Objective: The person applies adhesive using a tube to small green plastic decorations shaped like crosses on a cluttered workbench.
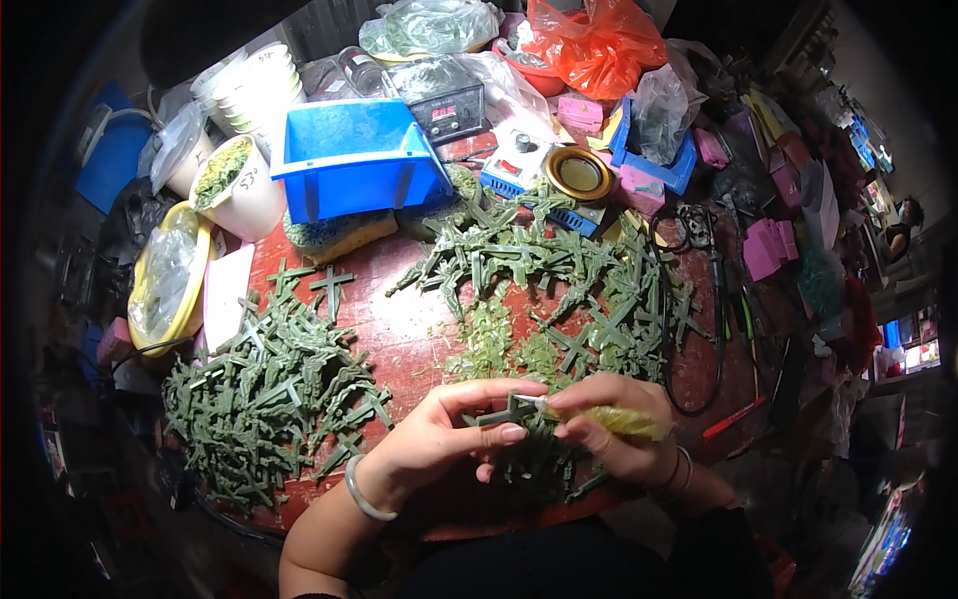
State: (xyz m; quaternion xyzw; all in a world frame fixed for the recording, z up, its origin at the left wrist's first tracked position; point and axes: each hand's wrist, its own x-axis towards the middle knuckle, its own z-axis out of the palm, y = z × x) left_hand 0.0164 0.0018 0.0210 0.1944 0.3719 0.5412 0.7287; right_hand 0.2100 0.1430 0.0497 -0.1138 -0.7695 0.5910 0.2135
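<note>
"From your remote seat, what are the hands doing?"

"I have my left hand (pixel 434 427) above the near edge of a red table (pixel 404 299), thumb and fingers clamped on a green cross (pixel 487 420); my right hand (pixel 624 449) has its fingers together around a yellow-handled tool (pixel 636 422), pale tip pointed at the cross; whether the two touch, I cannot tell."

"And around them?"

"A pile of green crosses (pixel 279 389) lies to my left; a second heap (pixel 599 299) spreads beyond my right hand, light-green shavings (pixel 484 339) beside it; a blue bin (pixel 349 170) stands at the back; a red pen (pixel 733 417) lies at right."
</note>
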